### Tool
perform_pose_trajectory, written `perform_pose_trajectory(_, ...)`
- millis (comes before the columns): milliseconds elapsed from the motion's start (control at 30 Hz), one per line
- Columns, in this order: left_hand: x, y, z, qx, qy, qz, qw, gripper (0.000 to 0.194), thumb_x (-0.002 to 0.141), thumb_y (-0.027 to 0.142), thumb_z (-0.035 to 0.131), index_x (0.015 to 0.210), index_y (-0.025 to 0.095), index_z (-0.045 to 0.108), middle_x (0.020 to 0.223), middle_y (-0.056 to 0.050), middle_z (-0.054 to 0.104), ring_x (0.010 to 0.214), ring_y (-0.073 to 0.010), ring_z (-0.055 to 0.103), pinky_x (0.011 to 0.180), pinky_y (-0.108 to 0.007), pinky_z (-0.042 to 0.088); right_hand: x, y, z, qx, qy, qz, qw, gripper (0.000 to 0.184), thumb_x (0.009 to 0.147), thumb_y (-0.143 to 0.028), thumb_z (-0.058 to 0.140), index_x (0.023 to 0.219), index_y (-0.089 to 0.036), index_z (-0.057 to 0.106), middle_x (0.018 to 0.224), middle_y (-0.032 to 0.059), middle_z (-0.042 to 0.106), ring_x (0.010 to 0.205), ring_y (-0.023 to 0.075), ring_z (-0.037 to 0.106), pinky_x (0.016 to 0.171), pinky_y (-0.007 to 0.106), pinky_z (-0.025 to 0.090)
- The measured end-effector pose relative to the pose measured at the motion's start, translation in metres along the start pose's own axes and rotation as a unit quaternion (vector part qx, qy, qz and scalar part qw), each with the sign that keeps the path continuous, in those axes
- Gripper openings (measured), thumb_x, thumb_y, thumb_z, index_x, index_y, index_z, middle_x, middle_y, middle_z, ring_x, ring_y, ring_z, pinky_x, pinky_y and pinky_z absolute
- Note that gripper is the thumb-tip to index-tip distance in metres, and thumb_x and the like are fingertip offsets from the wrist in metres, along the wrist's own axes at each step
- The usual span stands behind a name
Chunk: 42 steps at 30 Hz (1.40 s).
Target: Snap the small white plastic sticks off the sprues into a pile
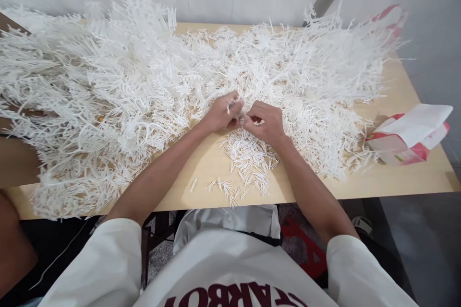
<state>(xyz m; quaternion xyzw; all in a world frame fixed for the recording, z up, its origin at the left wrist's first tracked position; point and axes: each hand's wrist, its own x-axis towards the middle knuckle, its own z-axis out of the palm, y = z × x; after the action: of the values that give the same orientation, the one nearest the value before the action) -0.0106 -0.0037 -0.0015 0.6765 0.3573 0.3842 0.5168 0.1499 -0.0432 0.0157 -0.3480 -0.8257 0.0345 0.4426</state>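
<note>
Left hand (pixel 221 114): fingers curled nearly closed, a white plastic strand (pixel 229 105) caught at the fingertips.
Right hand (pixel 266 122): thumb and forefinger drawn together just beside the left hand; blur hides whether anything is between them, so I cannot tell.
Short white sticks (pixel 250 158): a loose pile at 6 o'clock from the hands, a few stragglers on the bare wood at 7.
Larger strand heap (pixel 118 67): tangled and branching, at 9 to 10 o'clock.
Second strand heap (pixel 334 62): at 2 o'clock.
Red-and-white packet (pixel 396 146): at 3 o'clock, on the wooden table (pixel 201 163).
</note>
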Motion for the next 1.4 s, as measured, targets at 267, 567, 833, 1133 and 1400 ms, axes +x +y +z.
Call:
perform_pose_trajectory(267,0.004,-0.001,-0.002,0.068,0.125,0.066,0.988,0.044,0.09,0.063,0.038,0.085,0.02,0.046,0.068,0.001,0.049,0.06,-0.0098,0.058,0.056,-0.024,0.047,0.004,-0.026,0.003,0.087,0.047,0.028,0.995,0.015,0.086,-0.018,0.049,0.087,-0.022,0.064,0.08,0.0007,0.065,0.071,0.0111,0.058,0.062,0.026,0.048)
perform_pose_trajectory(567,0.0,-0.002,0.001,0.084,0.062,0.072,0.992,0.04,0.094,0.059,0.031,0.094,0.022,0.046,0.058,0.004,0.055,0.048,-0.0087,0.054,0.05,-0.023,0.043,0.002,0.018,0.006,0.049,-0.065,0.186,0.979,0.023,0.092,-0.041,0.049,0.094,-0.023,0.065,0.087,0.0015,0.064,0.078,0.0122,0.059,0.07,0.028,0.048)
perform_pose_trajectory(833,-0.002,-0.002,0.003,0.1,0.049,0.086,0.99,0.033,0.093,0.052,0.041,0.085,0.021,0.046,0.052,0.006,0.053,0.045,-0.0067,0.05,0.049,-0.02,0.041,-0.001,0.017,0.005,-0.144,-0.032,0.0,0.989,0.028,0.092,-0.024,0.046,0.065,-0.021,0.055,0.062,0.0016,0.052,0.066,0.0142,0.048,0.063,0.031,0.041)
perform_pose_trajectory(1133,0.009,-0.008,0.0,0.018,0.124,0.026,0.992,0.04,0.092,0.06,0.037,0.093,0.022,0.046,0.056,0.005,0.051,0.042,-0.0065,0.049,0.042,-0.02,0.036,-0.012,0.002,0.005,-0.123,0.067,-0.005,0.99,0.013,0.091,-0.032,0.052,0.087,-0.026,0.063,0.072,0.0025,0.062,0.068,0.0157,0.057,0.061,0.035,0.049)
perform_pose_trajectory(1400,0.003,-0.004,0.004,0.007,0.105,0.034,0.994,0.042,0.091,0.062,0.035,0.1,0.023,0.046,0.058,0.005,0.054,0.045,-0.0073,0.051,0.047,-0.022,0.041,0.001,0.002,0.011,-0.003,0.048,0.218,0.975,0.036,0.095,-0.049,0.041,0.114,-0.026,0.061,0.103,0.0058,0.063,0.087,0.0148,0.062,0.074,0.032,0.051)
